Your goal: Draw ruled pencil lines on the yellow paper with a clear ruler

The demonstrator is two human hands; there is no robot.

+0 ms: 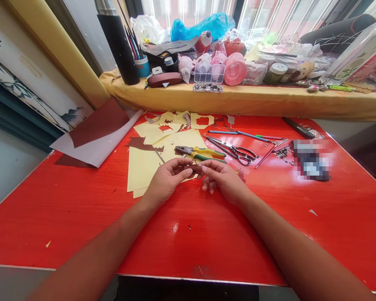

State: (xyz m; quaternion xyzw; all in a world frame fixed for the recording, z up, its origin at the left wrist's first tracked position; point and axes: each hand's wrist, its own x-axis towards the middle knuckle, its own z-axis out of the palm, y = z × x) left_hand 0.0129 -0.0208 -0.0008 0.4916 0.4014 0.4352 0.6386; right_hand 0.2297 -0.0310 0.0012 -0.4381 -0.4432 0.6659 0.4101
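Pinching small brown piece (194, 168) — leather, perhaps — both hands.

Pliers (200, 153), scissors (238, 151) on red table (81, 209) — yellow paper sheets (144, 165); cluttered windowsill (238, 100) behind.

A small piece (194, 169) is pinched between the fingers (183, 172) of the left hand (166, 179) and those of the right hand (223, 180), above the desk (188, 234). Just behind the fingers, pliers (200, 153) are laid on paper sheets (150, 159), which spread behind and to the left. Scissors (235, 149) are placed behind and to the right, with pens (247, 135) behind them. Farther right, small metal rings (282, 154) are scattered. Far behind, a cluttered ledge (238, 100) is found, on which a flask (119, 42) is stood to the left.
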